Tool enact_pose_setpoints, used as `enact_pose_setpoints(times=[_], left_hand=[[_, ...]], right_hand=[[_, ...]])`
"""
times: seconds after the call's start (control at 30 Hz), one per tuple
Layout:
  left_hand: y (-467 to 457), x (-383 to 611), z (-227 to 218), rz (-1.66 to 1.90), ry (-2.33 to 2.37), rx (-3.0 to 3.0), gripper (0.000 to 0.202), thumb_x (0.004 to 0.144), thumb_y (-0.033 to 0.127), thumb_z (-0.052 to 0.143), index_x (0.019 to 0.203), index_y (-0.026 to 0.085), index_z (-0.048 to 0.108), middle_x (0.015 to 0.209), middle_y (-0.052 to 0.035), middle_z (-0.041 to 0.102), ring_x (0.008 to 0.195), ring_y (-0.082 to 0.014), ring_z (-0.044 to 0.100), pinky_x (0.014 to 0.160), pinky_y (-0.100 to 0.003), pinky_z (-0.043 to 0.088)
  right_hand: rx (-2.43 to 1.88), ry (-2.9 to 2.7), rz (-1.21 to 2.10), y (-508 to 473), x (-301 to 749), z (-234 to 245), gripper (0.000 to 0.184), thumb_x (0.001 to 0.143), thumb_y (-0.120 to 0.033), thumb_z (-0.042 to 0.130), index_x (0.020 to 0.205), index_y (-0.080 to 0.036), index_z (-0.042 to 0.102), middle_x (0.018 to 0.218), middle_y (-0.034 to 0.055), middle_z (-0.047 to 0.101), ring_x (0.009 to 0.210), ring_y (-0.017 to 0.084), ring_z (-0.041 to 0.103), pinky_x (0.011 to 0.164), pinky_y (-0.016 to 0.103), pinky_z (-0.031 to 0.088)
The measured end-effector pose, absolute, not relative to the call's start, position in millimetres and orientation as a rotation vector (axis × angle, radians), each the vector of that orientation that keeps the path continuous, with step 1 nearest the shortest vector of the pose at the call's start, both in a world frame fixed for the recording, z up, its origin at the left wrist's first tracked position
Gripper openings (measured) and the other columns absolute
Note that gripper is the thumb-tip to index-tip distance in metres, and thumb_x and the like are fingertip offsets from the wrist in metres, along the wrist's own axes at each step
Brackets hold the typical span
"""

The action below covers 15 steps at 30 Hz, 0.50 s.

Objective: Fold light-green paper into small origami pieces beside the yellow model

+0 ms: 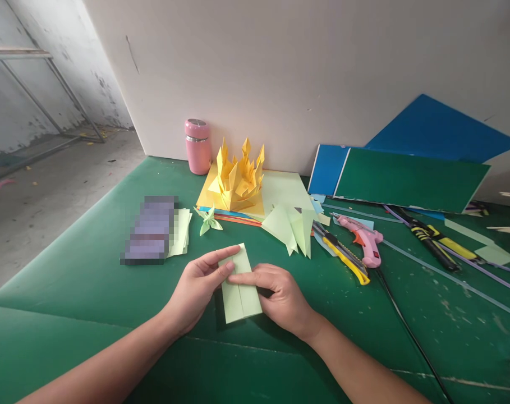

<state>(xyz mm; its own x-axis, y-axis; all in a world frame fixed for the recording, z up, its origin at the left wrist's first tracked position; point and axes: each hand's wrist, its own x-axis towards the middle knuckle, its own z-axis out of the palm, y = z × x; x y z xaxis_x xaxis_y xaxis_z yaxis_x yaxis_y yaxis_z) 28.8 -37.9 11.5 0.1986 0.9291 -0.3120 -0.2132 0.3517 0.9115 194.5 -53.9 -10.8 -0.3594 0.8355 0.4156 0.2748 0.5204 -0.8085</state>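
Observation:
Between my hands is a pale green folded paper (243,300), a narrow rectangle with a seam running down its middle. My left hand (198,286) grips its upper left edge, thumb on the face. From the right, my right hand (280,294) holds the other edge, its index finger lying across the front and the other fingers curled at the side. Beyond them sits a small pale green paper flower (210,220). Several folded pale green paper pieces (289,229) lie to its right.
A yellow folded-paper crown (239,182) stands on paper sheets, beside a pink bottle (198,147). Left are a blurred-out flat object (150,230) and small green sheets (179,233). Right lie a yellow utility knife (346,259), a corded pink glue gun (366,241) and pliers (435,247).

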Motion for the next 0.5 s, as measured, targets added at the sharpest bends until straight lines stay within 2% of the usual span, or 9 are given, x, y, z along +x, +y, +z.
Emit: enact_pose_setpoints(times=[0.13,0.23,0.33,0.43,0.5], left_hand=[[-39,28,10,0.921,1.087,0.904,0.041,0.061,0.039,0.08,0.098,0.02,0.074,0.1,-0.0082,0.075,0.087,-0.0224,0.067,0.075,-0.028,0.053],[-41,28,12,0.918,1.108,0.999,0.039,0.066,0.048,0.074,0.094,0.02,0.076,0.101,-0.0085,0.075,0.092,-0.0256,0.067,0.076,-0.03,0.053],[-43,28,18,0.94,1.07,1.098,0.043,0.067,0.056,0.069,0.09,0.021,0.077,0.097,-0.0085,0.076,0.097,-0.0294,0.067,0.08,-0.034,0.054],[-44,29,20,0.943,1.001,1.176,0.038,0.059,0.046,0.077,0.088,0.022,0.078,0.093,-0.0078,0.077,0.094,-0.0299,0.068,0.082,-0.036,0.055],[-45,30,19,0.947,1.012,1.246,0.033,0.06,0.036,0.078,0.09,0.023,0.077,0.095,-0.0064,0.076,0.092,-0.0284,0.069,0.083,-0.036,0.055]], right_hand=[[-0.93,-1.874,0.925,-53,196,-8,0.022,0.09,-0.034,0.055,0.094,-0.03,0.075,0.07,0.0026,0.07,0.065,0.016,0.058,0.064,0.03,0.046],[-0.961,-1.804,1.036,-52,196,-6,0.027,0.086,-0.048,0.057,0.085,-0.03,0.077,0.071,0.0028,0.068,0.069,0.017,0.058,0.067,0.031,0.046],[-1.025,-1.688,1.146,-51,196,-4,0.03,0.081,-0.054,0.061,0.08,-0.028,0.076,0.074,0.0024,0.066,0.076,0.018,0.057,0.07,0.032,0.046],[-1.096,-1.609,1.207,-51,195,-5,0.034,0.078,-0.056,0.063,0.075,-0.024,0.075,0.064,0.0,0.058,0.067,0.016,0.052,0.064,0.029,0.042],[-1.146,-1.587,1.216,-52,195,-5,0.038,0.077,-0.057,0.063,0.071,-0.021,0.074,0.06,-0.0013,0.052,0.062,0.014,0.047,0.059,0.027,0.039]])
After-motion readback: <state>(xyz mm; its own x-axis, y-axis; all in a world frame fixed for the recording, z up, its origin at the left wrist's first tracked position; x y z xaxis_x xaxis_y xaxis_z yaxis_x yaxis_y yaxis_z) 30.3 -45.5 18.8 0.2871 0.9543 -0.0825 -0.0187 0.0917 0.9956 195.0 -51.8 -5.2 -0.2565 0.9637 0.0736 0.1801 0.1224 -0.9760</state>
